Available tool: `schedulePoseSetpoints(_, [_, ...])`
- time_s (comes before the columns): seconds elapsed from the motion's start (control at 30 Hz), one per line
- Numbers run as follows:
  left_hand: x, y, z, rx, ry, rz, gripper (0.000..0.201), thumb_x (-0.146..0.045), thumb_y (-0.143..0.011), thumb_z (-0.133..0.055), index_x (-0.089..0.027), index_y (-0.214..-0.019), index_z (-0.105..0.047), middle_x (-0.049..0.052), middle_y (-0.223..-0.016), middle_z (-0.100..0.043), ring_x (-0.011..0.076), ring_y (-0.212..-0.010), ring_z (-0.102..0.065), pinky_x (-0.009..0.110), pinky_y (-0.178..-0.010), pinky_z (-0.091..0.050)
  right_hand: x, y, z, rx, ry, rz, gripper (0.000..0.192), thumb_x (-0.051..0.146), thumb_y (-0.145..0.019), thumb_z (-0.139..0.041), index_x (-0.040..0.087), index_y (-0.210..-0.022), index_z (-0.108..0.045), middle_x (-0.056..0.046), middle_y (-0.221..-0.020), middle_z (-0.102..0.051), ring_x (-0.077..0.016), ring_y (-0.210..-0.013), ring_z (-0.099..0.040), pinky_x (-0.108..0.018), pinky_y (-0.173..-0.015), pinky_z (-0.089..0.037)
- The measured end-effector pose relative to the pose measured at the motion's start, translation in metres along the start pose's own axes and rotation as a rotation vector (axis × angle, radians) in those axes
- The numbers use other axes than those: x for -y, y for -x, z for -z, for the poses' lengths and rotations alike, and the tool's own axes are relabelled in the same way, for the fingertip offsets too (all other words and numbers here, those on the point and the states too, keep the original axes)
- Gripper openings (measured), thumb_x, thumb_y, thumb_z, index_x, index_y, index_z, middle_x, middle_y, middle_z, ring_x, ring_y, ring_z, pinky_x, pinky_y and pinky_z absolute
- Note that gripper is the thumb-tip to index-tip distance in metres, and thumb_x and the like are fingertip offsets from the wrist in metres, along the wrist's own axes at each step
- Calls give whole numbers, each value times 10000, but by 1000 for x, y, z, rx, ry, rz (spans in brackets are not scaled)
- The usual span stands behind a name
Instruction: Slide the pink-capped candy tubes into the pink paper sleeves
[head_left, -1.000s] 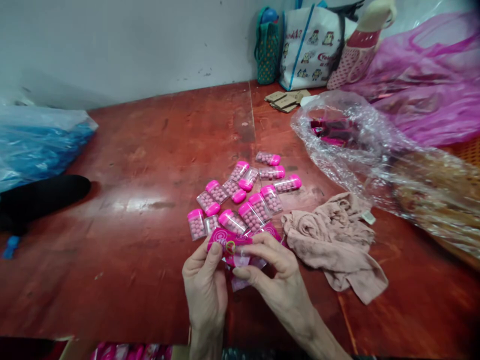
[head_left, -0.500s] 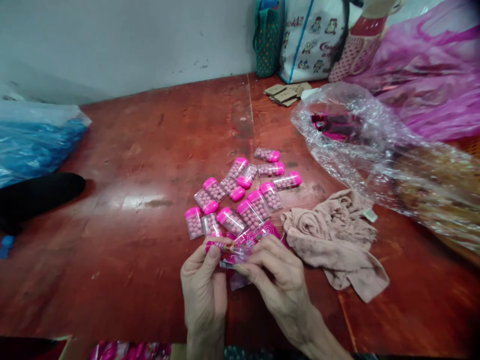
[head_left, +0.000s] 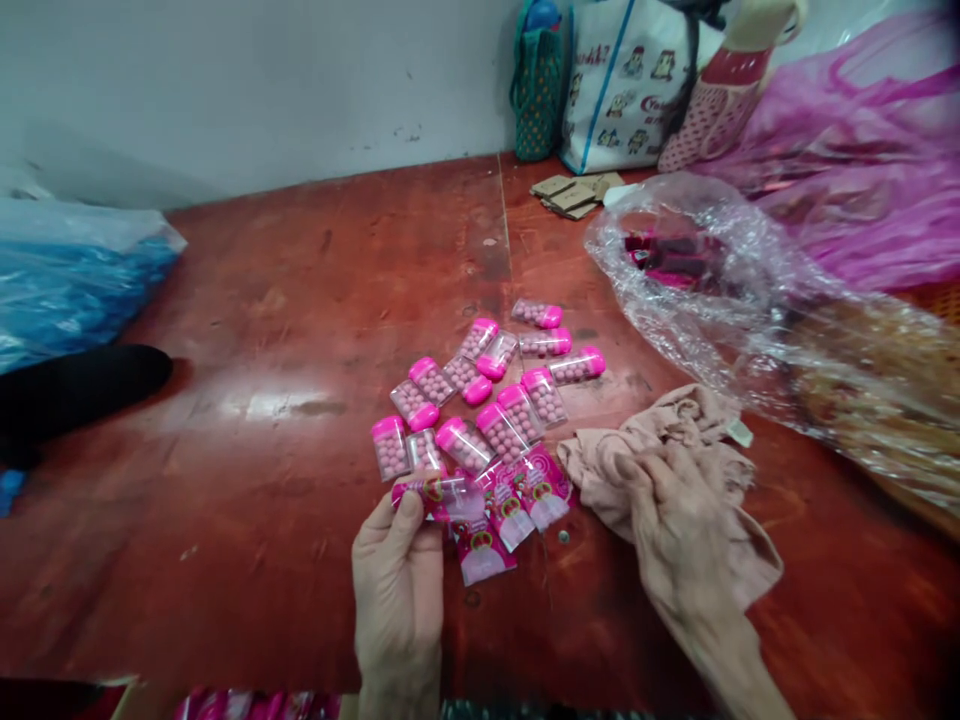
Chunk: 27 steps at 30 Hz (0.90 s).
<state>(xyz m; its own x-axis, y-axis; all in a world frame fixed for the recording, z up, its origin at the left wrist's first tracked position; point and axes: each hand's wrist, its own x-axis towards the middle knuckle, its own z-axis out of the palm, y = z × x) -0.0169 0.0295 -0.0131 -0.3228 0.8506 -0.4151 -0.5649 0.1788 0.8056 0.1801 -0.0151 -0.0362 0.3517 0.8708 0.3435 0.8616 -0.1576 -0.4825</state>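
Note:
Between the thumb and fingers of my left hand is a pink printed plastic sleeve, partly clear. My right hand presses its bunched fingertips into a crumpled beige cloth; part of its grip is hidden. Several more flat pink sleeves lie fanned on the table between my hands. Just beyond them lie several small clear boxes with pink caps, filled with round pink balls.
The red-brown table meets a pale wall. A blue-filled plastic bag and a black object are at left. Clear plastic wrap, brown cards, a printed tote and a pink bag stand right.
My right hand has left the pink sleeve and moved right onto the cloth. My left hand keeps the sleeve, slightly farther left. The loose sleeves are now uncovered.

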Motion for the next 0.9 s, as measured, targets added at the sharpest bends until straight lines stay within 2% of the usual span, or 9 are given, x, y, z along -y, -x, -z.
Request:
schedulePoseSetpoints(0.07, [-1, -1, 3, 2, 3, -19, 217, -222, -529, -808, -163, -718, -717, 7, -715, -731, 113, -677, -653, 213, -687, -538, 15, -9, -4, -39, -22, -7, 322, 389, -913, -384, 172, -795, -591, -86, -834, -572, -244, -808, -467, -419, -782, -381])
schedulePoseSetpoints(0.17, [-3, -2, 7, -2, 0, -46, 194, -221, -550, -798, -165, -715, -713, -3, -698, -725, 114, -684, -652, 217, -695, -535, 45, -18, -15, -89, -83, 48, 256, 380, -875, -485, 171, -766, -586, -63, -753, -545, -232, -765, -457, -374, -734, -397])
schedulePoseSetpoints(0.3, [-7, -3, 10, -33, -3, -69, 191, -225, -555, -794, -160, -712, -706, 5, -706, -724, 115, -685, -650, 231, -707, -532, 77, -23, -34, 148, -14, 56, 166, 298, -839, -542, 143, -842, -599, -119, -804, -561, -281, -783, -458, -424, -709, -407])
schedulePoseSetpoints(0.43, [-9, -4, 11, -59, 34, -59, 212, -220, -521, -809, -149, -688, -698, 10, -698, -724, 116, -658, -650, 234, -686, -540, 83, -23, -46, 195, -30, 16, 70, 171, -823, -527, 129, -834, -582, -159, -847, -583, -310, -819, -491, -482, -732, -411])
schedulePoseSetpoints(0.53, [-9, -4, 12, -52, 46, -56, 215, -224, -520, -811, -146, -687, -701, 16, -701, -726, 119, -659, -654, 231, -681, -542, 78, -19, -42, 178, -113, -8, 36, 149, -832, -509, 143, -828, -544, -120, -833, -601, -261, -792, -547, -419, -717, -453])
schedulePoseSetpoints(0.63, [-9, -4, 14, -34, 41, -83, 205, -224, -533, -805, -147, -696, -708, 19, -715, -730, 124, -680, -658, 239, -699, -542, 73, -15, -25, 223, -497, -205, 121, 253, -843, -537, 165, -925, -520, -56, -810, -623, -189, -717, -601, -310, -637, -497])
schedulePoseSetpoints(0.73, [-7, -3, 13, -13, 23, -118, 185, -223, -549, -797, -148, -695, -712, 20, -725, -732, 134, -700, -661, 247, -706, -542, 76, -12, -3, 397, -1021, -489, 240, 377, -786, -606, 186, -911, -529, -36, -787, -624, -171, -686, -611, -265, -563, -512])
schedulePoseSetpoints(0.8, [-5, -3, 10, -14, 22, -129, 179, -218, -555, -794, -147, -698, -713, 22, -731, -732, 135, -702, -660, 245, -704, -539, 80, -10, 6, 449, -1165, -549, 250, 363, -748, -650, 187, -890, -543, -23, -763, -616, -150, -659, -599, -239, -543, -508])
schedulePoseSetpoints(0.9, [-2, -1, 6, -4, 14, -144, 158, -205, -587, -774, -154, -726, -718, 26, -733, -729, 136, -709, -657, 246, -705, -533, 86, -6, 9, 457, -1243, -541, 193, 285, -728, -674, 188, -850, -561, -2, -742, -615, -119, -639, -585, -206, -558, -500])
